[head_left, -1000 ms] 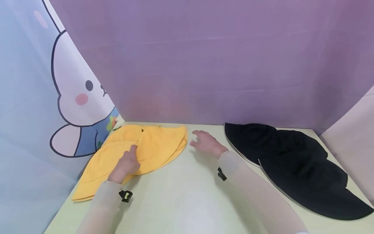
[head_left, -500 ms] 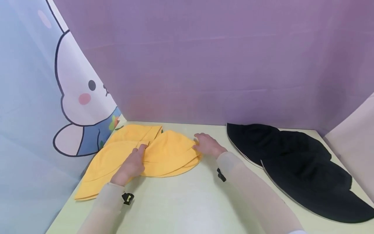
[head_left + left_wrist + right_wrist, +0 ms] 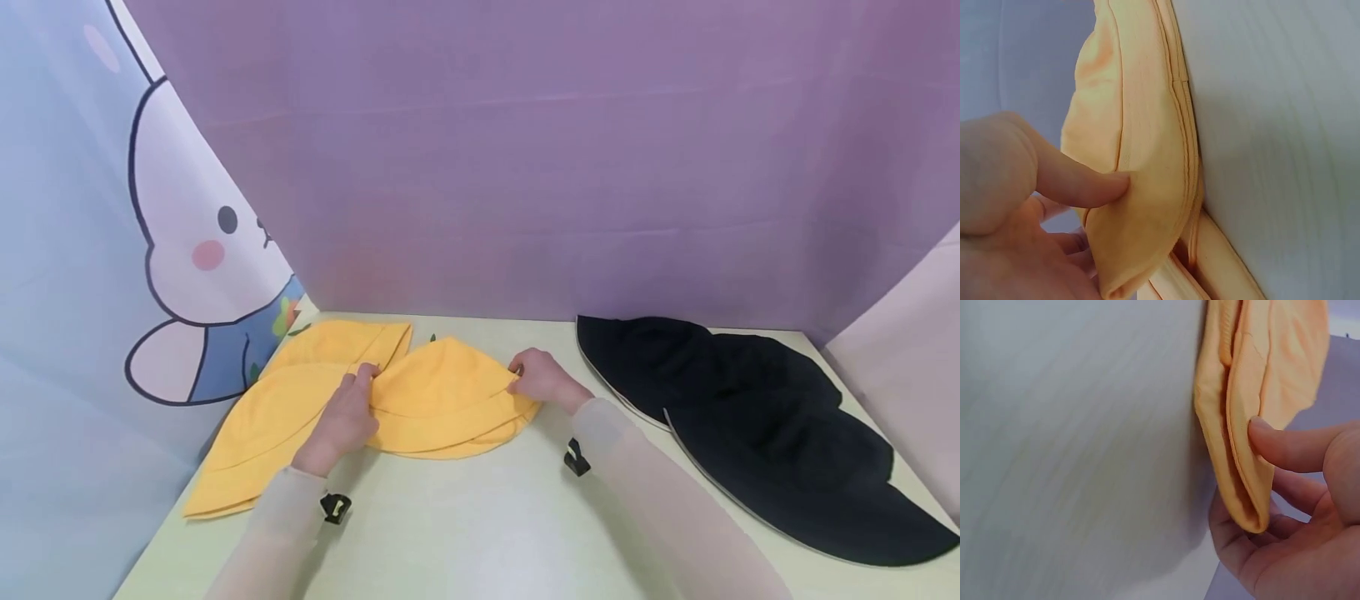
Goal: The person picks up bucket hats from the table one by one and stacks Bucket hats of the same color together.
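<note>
A folded yellow bucket hat [image 3: 442,400] is held between both hands over the table, its brim toward the person. My left hand [image 3: 345,421] pinches its left end; in the left wrist view the thumb presses on the brim [image 3: 1147,137] with the other fingers behind. At the opposite end my right hand [image 3: 546,379] grips the folded brim [image 3: 1244,456], thumb on the near side and fingers curled beneath. More yellow hats [image 3: 273,408] lie overlapping at the left, just beside the left hand.
Two black hats [image 3: 645,358] [image 3: 810,475] lie overlapped on the right of the pale table [image 3: 465,533]. A purple cloth [image 3: 525,167] stands behind, and a blue rabbit-print cloth [image 3: 67,333] borders the left side.
The yellow hat has come rightward off the other yellow hats, carried by the left hand. My right hand, earlier apart from it, now grips its right end.
</note>
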Action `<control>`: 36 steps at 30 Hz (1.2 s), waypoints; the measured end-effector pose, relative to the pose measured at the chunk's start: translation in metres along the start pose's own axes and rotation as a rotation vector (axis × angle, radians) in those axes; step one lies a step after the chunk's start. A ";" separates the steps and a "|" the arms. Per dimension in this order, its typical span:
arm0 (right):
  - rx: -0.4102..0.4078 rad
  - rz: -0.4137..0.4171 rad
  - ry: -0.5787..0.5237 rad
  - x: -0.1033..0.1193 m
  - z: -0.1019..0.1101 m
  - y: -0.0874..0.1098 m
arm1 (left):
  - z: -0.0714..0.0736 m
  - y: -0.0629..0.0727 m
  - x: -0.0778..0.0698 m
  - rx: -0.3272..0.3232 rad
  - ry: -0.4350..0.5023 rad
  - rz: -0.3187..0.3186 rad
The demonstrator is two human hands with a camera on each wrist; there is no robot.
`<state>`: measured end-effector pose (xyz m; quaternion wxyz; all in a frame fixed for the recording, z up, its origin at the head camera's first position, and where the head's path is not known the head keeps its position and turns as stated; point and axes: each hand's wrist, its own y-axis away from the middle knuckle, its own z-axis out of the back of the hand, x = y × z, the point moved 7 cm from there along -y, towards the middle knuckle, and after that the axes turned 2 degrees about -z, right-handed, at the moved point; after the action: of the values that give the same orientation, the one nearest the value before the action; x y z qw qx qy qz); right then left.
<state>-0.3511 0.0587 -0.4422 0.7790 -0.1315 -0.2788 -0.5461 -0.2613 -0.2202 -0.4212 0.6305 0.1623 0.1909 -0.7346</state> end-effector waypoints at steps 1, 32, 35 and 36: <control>-0.001 -0.002 0.002 -0.002 0.002 0.003 | 0.000 0.000 -0.001 -0.002 0.004 0.006; -0.040 -0.173 0.245 -0.049 0.066 0.109 | -0.041 -0.017 -0.070 0.149 0.035 -0.056; -0.034 -0.187 0.267 -0.053 0.069 0.121 | -0.046 -0.016 -0.078 0.184 0.048 -0.065; -0.029 -0.195 0.269 -0.055 0.069 0.125 | -0.047 -0.016 -0.080 0.195 0.055 -0.067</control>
<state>-0.2689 0.1825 -0.4058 0.7505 -0.0406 -0.1753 -0.6359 -0.2651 -0.1260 -0.4232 0.5813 0.2364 0.1411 -0.7657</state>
